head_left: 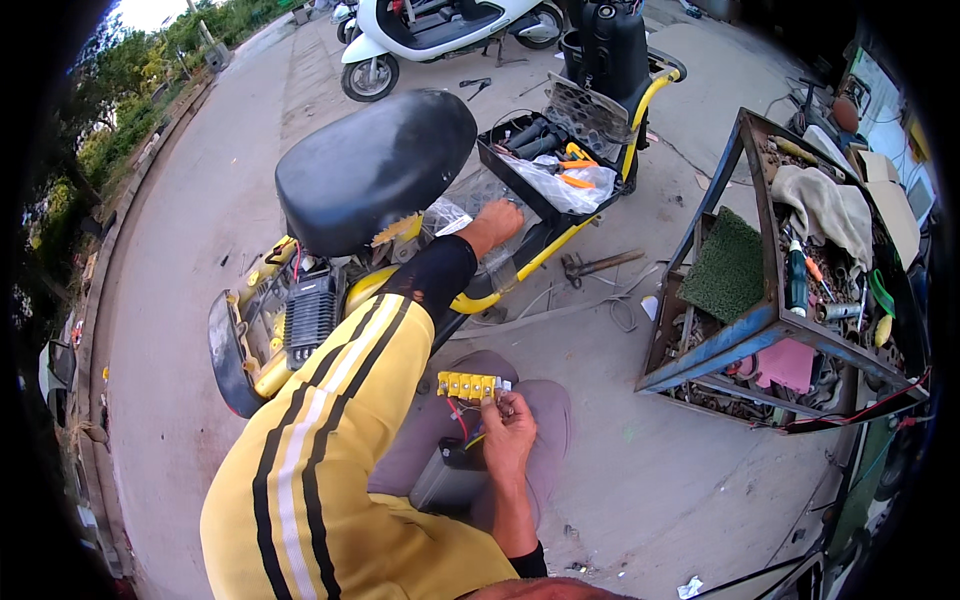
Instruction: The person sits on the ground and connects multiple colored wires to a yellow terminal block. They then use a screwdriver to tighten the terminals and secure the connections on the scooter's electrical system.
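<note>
My left hand (495, 224) reaches onto the yellow scooter's footboard (535, 275), below an open black tool case (550, 180) with plastic bags and orange-handled tools. Its fingers are curled; what they hold is hidden. My right hand (508, 435) grips a yellow terminal block (470, 385) with red and other wires, above a grey box (445, 480) between my legs. A black seat (375, 165) stands raised over the scooter, with a finned black unit (312, 320) exposed at its rear.
A rusty metal cart (740, 330) piled with tools, a cloth and green turf stands at the right. A hammer (600, 264) and a looped cable (622, 315) lie on the pavement. A white scooter (450, 35) is parked behind, and a curb (125, 220) runs along the left.
</note>
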A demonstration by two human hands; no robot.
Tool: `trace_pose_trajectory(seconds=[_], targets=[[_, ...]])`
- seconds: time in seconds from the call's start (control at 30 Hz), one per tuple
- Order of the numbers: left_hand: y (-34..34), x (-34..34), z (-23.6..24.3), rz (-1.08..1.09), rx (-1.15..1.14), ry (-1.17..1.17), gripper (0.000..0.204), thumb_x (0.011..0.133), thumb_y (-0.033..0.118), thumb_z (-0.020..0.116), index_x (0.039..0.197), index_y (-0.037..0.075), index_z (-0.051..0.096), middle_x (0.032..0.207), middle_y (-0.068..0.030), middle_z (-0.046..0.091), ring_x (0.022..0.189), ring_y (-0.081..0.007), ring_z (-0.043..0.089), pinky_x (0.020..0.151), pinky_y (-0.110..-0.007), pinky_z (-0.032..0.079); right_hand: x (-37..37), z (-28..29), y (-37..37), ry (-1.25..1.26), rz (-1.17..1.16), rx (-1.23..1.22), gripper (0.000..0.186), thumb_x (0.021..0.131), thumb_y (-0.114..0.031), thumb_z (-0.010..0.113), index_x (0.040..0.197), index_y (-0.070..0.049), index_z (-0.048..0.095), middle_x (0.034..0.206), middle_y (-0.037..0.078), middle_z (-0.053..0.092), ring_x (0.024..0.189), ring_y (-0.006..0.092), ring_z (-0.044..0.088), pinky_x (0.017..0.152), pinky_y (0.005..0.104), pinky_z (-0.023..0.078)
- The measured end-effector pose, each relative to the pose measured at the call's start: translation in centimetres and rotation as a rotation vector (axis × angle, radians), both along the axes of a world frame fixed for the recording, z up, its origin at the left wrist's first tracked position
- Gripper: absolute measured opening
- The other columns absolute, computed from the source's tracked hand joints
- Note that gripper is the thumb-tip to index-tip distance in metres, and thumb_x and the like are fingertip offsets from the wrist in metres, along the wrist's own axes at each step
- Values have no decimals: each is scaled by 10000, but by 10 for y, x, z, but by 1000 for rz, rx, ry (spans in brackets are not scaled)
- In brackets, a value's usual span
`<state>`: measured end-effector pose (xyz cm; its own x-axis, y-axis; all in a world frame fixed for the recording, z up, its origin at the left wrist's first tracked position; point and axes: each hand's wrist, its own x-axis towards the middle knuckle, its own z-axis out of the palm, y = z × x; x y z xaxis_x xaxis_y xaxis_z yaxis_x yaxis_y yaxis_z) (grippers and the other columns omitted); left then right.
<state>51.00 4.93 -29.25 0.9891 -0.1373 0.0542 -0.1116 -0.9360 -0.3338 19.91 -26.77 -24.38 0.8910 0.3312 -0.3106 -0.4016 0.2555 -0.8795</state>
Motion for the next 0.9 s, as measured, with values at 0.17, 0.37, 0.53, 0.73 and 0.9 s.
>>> trace_pose_trajectory(seconds=[0.17,0.37,0.53,0.73,0.9], targets=[[-31,-12,34,-2,-50,-39,230,983,173,523,973,42,713,1004,-158,757,994,-329,727,799,-452,608,1,13,8,25,27,-49,110,994,-85,698,1053,5,677,819,-13,682,631,28,539,545,217,422],[-123,-64,137,-16,-91,229,240,938,155,601,1050,71,796,1108,-179,779,1056,-358,757,848,-471,620,-2,8,17,25,26,37,120,1006,-98,672,1038,17,689,803,40,723,536,28,484,445,224,369],[-150,-130,206,-12,-140,218,250,919,137,635,1118,76,772,1171,-159,762,1106,-325,742,875,-471,603,-6,-7,21,-23,-13,31,161,1002,-103,677,1079,37,694,799,55,728,514,31,479,388,221,335],[-175,-235,274,-194,-364,-30,148,799,18,652,930,8,719,934,-199,746,958,-385,736,783,-491,582,-7,-10,13,-75,-74,29,243,972,-80,707,1180,45,698,807,46,718,547,36,498,471,206,385],[-185,-346,286,-306,-898,-142,100,816,39,647,877,-22,597,845,-174,670,838,-402,660,764,-504,517,-16,14,3,-40,-26,-34,273,953,-104,728,1181,45,704,779,29,693,558,48,510,486,209,390]])
